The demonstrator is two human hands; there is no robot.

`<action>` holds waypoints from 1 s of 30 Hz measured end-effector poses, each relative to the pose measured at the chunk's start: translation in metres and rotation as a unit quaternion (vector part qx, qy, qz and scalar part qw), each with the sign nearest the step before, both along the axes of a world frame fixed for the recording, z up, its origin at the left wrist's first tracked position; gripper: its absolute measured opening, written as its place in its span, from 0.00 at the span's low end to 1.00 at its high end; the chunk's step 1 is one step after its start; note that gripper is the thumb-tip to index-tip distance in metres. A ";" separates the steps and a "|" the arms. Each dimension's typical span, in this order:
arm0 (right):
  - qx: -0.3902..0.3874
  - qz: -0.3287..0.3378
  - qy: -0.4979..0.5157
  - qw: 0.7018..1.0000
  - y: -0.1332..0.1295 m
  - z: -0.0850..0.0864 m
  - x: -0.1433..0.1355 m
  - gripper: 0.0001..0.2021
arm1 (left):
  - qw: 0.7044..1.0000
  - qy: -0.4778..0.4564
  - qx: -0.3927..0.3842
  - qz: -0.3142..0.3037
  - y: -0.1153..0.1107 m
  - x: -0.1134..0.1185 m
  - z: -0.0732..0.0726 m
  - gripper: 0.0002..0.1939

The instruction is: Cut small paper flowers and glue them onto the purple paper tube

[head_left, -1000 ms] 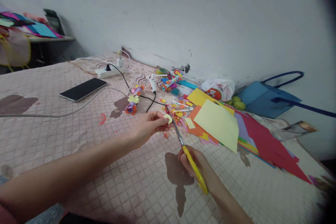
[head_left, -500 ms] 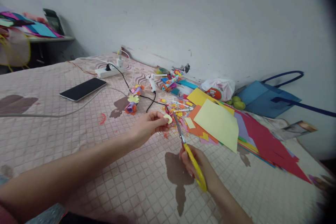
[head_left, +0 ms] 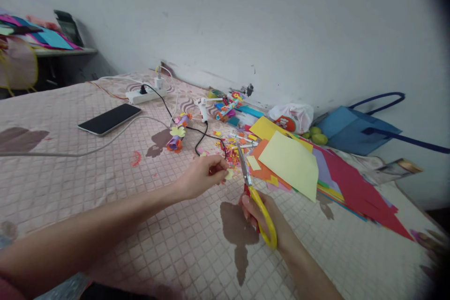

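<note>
Between the thumb and fingers of my left hand [head_left: 204,176] is a small pale yellow paper piece [head_left: 229,174], partly hidden by the fingertips. My right hand [head_left: 262,213] grips yellow-handled scissors [head_left: 260,211], their blades pointing up and away, just right of the paper piece and apart from it. Beyond the blades lies a heap of colourful paper scraps [head_left: 234,152]. A purple paper roll decorated with flowers [head_left: 174,142] rests on the cloth past my left hand. A cut pale yellow rectangle [head_left: 253,163] lies right of the blades.
Stacked coloured paper sheets [head_left: 291,161] spread to the right, near a blue bag [head_left: 355,129] and a white plastic bag [head_left: 293,116]. A white glue gun [head_left: 203,108] trails a black cord. Left are a phone [head_left: 109,119] and a power strip [head_left: 146,95] with cables across the cloth.
My left hand has turned, so less of the yellow paper piece shows, and it sits slightly lower. The scissors have rotated in my right hand; a red part of the handle now shows.
</note>
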State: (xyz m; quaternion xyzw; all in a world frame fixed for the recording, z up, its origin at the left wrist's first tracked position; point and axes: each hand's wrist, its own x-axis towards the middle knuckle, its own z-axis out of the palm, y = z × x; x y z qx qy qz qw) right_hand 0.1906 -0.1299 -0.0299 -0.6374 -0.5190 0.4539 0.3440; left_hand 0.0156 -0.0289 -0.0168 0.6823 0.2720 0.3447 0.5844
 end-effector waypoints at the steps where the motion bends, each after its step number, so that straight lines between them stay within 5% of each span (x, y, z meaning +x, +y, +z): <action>1: 0.004 -0.011 -0.001 1.000 0.001 0.001 0.000 0.22 | 0.999 0.023 0.033 -0.014 -0.001 0.000 -0.001 0.05; 7: 0.043 -0.061 0.013 0.997 0.004 0.000 0.000 0.19 | 0.990 0.068 0.073 -0.102 -0.008 0.001 -0.007 0.07; 12: 0.058 -0.034 0.025 0.997 0.004 -0.002 -0.002 0.16 | 0.982 0.097 0.063 -0.152 -0.015 0.002 -0.011 0.07; 19: 0.087 -0.065 0.022 0.994 0.004 -0.001 -0.010 0.12 | 0.988 0.091 0.078 -0.102 -0.016 0.004 -0.011 0.08; 30: 0.131 -0.112 0.024 0.985 0.004 -0.002 -0.010 0.11 | 0.985 0.042 -0.132 -0.101 -0.020 0.011 -0.017 0.13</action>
